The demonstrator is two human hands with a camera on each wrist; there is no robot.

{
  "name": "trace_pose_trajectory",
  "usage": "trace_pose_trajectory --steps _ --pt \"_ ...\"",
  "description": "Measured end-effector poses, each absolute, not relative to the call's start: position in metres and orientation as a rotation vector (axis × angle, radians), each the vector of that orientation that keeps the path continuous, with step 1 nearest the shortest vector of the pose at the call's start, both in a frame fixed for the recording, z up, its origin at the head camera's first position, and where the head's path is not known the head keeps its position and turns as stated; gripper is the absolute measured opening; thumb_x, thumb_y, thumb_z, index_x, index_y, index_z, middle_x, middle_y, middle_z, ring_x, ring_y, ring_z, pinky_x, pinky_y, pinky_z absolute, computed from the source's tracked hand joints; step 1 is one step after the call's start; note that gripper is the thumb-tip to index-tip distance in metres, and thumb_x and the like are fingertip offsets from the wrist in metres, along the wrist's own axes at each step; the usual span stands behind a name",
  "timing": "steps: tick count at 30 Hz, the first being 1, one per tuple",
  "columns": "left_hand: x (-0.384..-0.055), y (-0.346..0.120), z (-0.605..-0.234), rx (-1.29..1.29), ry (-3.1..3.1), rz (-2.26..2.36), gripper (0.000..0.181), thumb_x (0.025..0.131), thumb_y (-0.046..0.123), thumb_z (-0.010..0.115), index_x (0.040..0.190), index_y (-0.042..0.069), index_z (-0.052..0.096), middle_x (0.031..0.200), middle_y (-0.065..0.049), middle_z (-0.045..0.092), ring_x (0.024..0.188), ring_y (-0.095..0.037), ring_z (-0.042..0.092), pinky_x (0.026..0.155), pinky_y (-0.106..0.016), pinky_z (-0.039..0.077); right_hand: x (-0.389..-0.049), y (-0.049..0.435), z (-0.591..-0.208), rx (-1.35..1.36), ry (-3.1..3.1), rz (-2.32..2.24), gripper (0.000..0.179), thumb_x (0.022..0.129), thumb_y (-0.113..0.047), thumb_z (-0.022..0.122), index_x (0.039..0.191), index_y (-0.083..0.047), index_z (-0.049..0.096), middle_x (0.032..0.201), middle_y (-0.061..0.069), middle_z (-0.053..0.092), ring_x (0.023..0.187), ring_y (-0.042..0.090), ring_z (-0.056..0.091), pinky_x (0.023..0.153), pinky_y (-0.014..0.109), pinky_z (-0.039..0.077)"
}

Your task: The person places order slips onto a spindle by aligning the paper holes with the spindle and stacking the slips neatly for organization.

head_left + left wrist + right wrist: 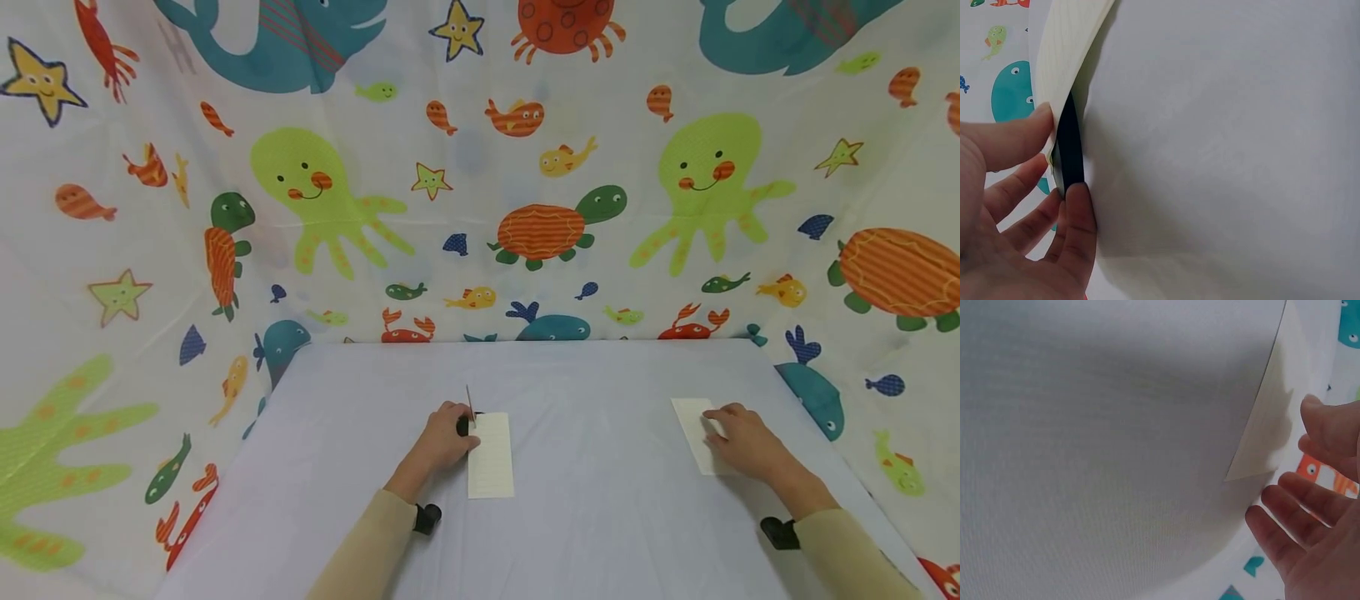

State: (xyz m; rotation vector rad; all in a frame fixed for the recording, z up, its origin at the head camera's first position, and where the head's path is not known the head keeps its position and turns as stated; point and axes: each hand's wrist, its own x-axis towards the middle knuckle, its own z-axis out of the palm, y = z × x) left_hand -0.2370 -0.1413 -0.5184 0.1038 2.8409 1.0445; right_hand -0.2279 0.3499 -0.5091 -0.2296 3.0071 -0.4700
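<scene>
Left of the table's middle, a cream sheet of lined paper (491, 458) lies lengthwise toward me. My left hand (442, 442) pinches its left edge; in the left wrist view the thumb (1019, 134) is on the lined side, and the fingertips touch a dark, flat piece (1071, 147) behind the paper. What this piece is, I cannot tell. A thin reddish-brown strip (470, 400) sticks up by the fingers. At the right, my right hand (746, 442) hovers beside a second cream sheet (690, 421), fingers loosely bent and holding nothing.
A white cloth (600, 525) covers the table. Behind it and at both sides hangs a curtain (465, 217) printed with sea animals. Black wrist devices sit at the left (427, 518) and right (780, 533) cuffs.
</scene>
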Motion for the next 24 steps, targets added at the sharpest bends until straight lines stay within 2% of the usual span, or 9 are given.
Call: trace_pose_trajectory --steps 10,18,24 --pt "-0.237 -0.143 -0.518 0.132 2.851 1.013 0.032 0.087 0.015 0.079 0.114 0.006 0.064 0.125 -0.016 0.057 0.114 -0.036 0.052 0.102 -0.054 0.044 -0.228 0.351 -0.516 -0.319 3.085 -0.370 0.044 0.090 -0.012 0.072 0.126 0.013 0.061 0.117 0.038 0.053 0.102 0.054 0.051 0.084 0.064 0.047" --pt "-0.233 -0.141 -0.520 0.128 2.852 1.003 0.033 0.087 0.016 0.079 0.115 0.007 0.064 0.125 -0.015 0.056 0.113 -0.034 0.052 0.100 -0.053 0.045 -0.227 0.353 -0.520 -0.219 3.062 -0.399 0.048 0.091 -0.015 0.073 0.130 0.011 0.060 0.123 0.039 0.050 0.108 0.055 0.047 0.090 0.065 0.046" --pt "-0.232 -0.139 -0.519 0.124 2.854 1.019 0.032 0.088 0.016 0.078 0.114 0.007 0.064 0.126 -0.016 0.056 0.114 -0.035 0.051 0.101 -0.053 0.045 -0.227 0.353 -0.520 -0.160 3.073 -0.449 0.044 0.092 -0.014 0.072 0.127 0.010 0.062 0.122 0.040 0.050 0.110 0.057 0.046 0.091 0.067 0.045"
